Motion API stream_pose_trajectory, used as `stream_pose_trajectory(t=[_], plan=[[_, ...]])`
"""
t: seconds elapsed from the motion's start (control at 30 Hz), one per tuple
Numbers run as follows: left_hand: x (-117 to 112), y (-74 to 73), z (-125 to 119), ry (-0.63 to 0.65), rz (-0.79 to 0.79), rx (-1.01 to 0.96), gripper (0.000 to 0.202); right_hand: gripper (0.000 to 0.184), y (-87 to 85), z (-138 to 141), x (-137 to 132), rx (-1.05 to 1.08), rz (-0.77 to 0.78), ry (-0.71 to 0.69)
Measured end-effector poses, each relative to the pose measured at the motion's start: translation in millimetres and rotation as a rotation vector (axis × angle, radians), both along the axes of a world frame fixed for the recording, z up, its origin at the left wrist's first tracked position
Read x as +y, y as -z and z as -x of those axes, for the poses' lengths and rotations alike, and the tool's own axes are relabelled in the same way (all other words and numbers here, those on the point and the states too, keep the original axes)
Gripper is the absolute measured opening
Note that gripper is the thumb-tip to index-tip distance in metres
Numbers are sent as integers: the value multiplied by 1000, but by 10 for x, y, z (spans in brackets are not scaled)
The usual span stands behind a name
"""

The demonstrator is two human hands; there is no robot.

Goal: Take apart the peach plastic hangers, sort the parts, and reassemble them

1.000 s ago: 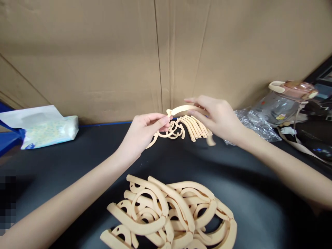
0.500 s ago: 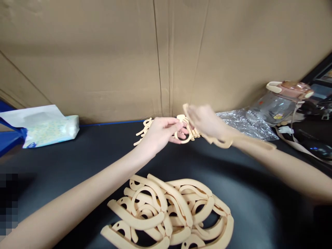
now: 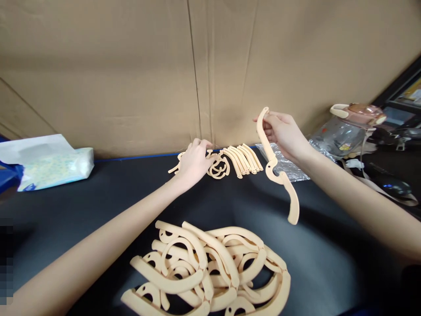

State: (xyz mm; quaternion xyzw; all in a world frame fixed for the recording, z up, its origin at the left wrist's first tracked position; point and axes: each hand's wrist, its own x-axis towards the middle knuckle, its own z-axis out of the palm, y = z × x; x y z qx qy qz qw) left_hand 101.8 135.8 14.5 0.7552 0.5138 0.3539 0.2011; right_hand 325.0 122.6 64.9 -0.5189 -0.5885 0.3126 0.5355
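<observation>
My right hand [image 3: 283, 131] is raised at the right, pinching one end of a beige plastic folding hanger [image 3: 270, 147] that lacks a visible hook. The hanger dangles unfolded, two curved arms joined by a small crescent piece. My left hand [image 3: 195, 160] is low over the back of the table, fingers apart and bent downward, their tips partly hidden. Just right of it lie beige curved hooks [image 3: 225, 169], and other beige small parts [image 3: 173, 169] show behind its left side. A row of loose hanger arms [image 3: 243, 160] lies beyond the hooks.
A heap of beige folding hangers [image 3: 223, 263] lies on the black table [image 3: 108, 219] in front of me. At left sits a tissue pack [image 3: 59, 169]. Clear plastic wrap [image 3: 291, 164] and a water bottle [image 3: 348, 131] are at right. Cardboard [image 3: 131, 79] stands behind.
My left hand has let go of the hook it held and moved slightly left and down. My right hand has moved right with the hanger, which now hangs clear of the forearm.
</observation>
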Motion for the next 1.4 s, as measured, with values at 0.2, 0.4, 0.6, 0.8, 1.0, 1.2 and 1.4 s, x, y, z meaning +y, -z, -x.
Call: stream_pose_trajectory(t=[0.2,0.4,0.6,0.8,1.0,1.2,1.4], plan=[[-497,-243,-152,302,98,-187,29,19,-10,141,-86,-97,-126,-54],[-569,-324,-261,408,479,-407,19,26,-107,423,-379,-406,-329,-172],[-442,-316,-104,406,310,-661,14,38,-84,370,-480,-590,-411,-218],[-423,-356,205,557,139,-621,16,29,17,137,-379,-307,137,-622],[-500,-562,377,572,408,-304,27,21,18,141,-361,-237,275,-659],[-697,-577,120,194,80,186,32,11,49,395,-408,-165,323,-559],[-669,-482,81,12,-305,723,23,24,-34,490,-497,34,390,-554]])
